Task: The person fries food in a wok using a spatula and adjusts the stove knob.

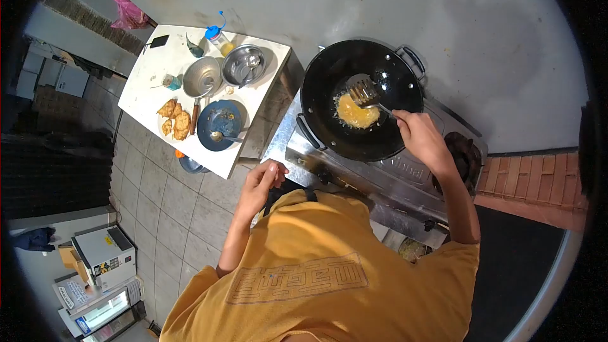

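My right hand is closed round the handle of a slotted metal spatula. The spatula's head is in a large black wok on the gas stove, over the upper edge of a yellow frying piece with bubbles round its rim. My left hand hangs near the stove's front left corner, its fingers curled together. Whether it holds anything is too small to make out.
To the left, a white table bears a plate of fried pieces, a dark blue plate, a strainer, a steel bowl and a blue-capped bottle. A second burner is right of the wok.
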`<state>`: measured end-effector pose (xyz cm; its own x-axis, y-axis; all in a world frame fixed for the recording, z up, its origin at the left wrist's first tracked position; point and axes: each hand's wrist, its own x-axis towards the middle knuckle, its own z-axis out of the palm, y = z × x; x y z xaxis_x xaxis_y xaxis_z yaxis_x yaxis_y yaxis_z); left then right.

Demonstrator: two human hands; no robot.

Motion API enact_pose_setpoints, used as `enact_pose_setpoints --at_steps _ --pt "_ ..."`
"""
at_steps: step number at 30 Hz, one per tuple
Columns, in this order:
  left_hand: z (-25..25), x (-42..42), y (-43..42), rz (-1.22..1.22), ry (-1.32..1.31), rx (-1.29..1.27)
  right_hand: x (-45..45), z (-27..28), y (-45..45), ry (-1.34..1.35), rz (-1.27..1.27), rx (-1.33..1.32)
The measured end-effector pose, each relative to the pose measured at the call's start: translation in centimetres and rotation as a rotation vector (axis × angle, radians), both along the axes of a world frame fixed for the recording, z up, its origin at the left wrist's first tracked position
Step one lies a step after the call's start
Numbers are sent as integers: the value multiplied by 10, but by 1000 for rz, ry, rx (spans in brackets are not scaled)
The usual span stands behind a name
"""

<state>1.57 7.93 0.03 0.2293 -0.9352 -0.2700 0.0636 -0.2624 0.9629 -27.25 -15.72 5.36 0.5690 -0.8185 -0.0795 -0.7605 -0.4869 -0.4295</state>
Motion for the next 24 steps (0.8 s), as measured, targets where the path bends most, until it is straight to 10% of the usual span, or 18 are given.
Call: enact_pose_setpoints --at_steps 24 --pt "-3 5 -6 -11 7 17 20 -23 17 284 165 -54"
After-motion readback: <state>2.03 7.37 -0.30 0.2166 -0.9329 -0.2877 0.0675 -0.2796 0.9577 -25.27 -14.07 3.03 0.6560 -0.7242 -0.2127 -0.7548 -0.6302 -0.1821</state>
